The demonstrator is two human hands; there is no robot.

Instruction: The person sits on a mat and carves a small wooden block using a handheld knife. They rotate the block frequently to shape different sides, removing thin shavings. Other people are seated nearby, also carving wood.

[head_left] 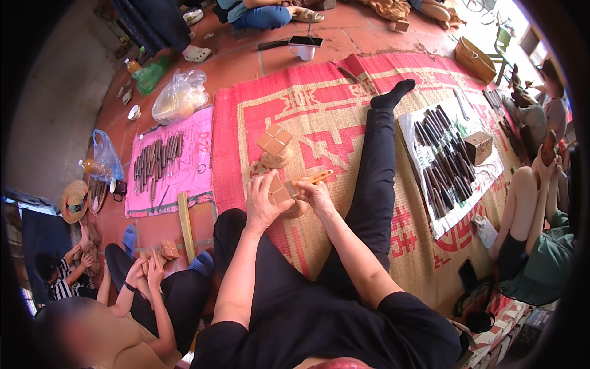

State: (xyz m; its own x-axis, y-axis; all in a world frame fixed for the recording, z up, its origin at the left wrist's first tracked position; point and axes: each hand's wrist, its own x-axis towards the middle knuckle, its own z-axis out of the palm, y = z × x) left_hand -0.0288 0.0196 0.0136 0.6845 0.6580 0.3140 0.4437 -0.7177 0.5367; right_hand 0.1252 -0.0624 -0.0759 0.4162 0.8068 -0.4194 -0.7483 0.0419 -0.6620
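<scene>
I sit on a red and tan woven mat [344,117] with my legs in black trousers stretched out. My left hand [263,203] grips a small tan wooden block piece [280,194] made of angled squares. My right hand [314,194] holds an orange-handled tool [319,177] against that piece. A second, similar carved wooden block piece [275,146] stands on the mat just beyond my hands.
A pink sheet [184,166] with several dark sticks lies to the left, beside a wooden slat [185,225]. A white sheet [455,166] of dark sticks and a small wooden box [479,146] lie to the right. Other people sit around, one at lower left handling wood.
</scene>
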